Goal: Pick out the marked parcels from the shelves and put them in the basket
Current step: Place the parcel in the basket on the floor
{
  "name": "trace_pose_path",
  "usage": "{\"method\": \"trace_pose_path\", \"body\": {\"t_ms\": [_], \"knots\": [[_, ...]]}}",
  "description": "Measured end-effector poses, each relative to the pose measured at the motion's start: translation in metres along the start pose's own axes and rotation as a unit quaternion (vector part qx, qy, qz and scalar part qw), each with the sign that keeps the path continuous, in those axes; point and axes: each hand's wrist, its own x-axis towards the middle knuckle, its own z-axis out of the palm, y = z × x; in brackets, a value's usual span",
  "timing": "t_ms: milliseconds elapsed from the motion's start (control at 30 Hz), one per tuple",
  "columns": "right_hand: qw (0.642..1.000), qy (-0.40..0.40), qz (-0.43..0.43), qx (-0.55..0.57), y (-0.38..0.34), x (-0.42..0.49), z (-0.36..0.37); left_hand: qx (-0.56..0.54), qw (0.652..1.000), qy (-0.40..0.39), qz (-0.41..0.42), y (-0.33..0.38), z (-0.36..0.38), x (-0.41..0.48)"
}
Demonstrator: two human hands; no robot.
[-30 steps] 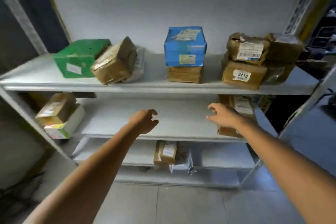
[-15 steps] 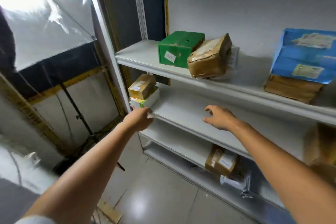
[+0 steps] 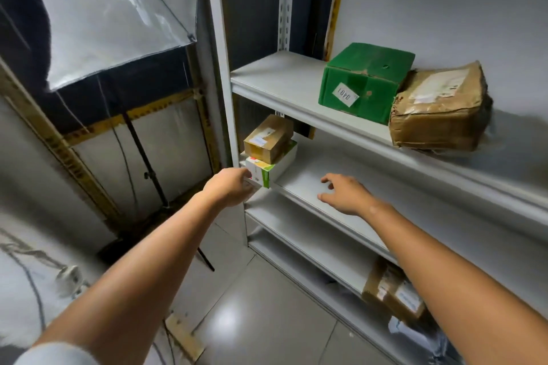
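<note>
**Reaching for the stacked boxes at the left end of the middle shelf**

The left hand [image 3: 229,188] touches the near end of the white box [image 3: 274,167], which carries a small brown box [image 3: 268,139], at the front left corner of the middle shelf [image 3: 341,163]. I cannot tell whether its fingers grip. The right hand [image 3: 344,192] hovers over the shelf's front edge, fingers spread and empty. Nothing is lifted and no basket shows, so this parcel's carrying is all ahead. A green box [image 3: 364,83] and a crumpled brown parcel [image 3: 439,112] sit on the upper shelf [image 3: 281,80].

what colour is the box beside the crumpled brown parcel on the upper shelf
The box is green, shown best in the head view.
</note>
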Motion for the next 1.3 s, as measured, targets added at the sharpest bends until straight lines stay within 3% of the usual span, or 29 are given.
{"method": "trace_pose_path", "body": {"t_ms": [300, 700, 1067, 1300], "knots": [[0.999, -0.018, -0.039, 0.01, -0.044, 0.086, 0.027, 0.013, 0.999, 0.002, -0.029, -0.046, -0.007, 0.057], [0.993, -0.017, -0.036, 0.107, -0.045, 0.222, 0.055, -0.045, 0.995, 0.017, -0.087, -0.073, 0.01, 0.169], [0.952, 0.052, 0.062, 0.296, -0.051, 0.327, 0.084, -0.199, 0.975, 0.05, -0.086, -0.09, 0.041, 0.298], [0.929, 0.056, 0.101, 0.352, -0.055, 0.342, 0.106, -0.257, 0.964, -0.024, -0.069, -0.096, 0.052, 0.323]]}}
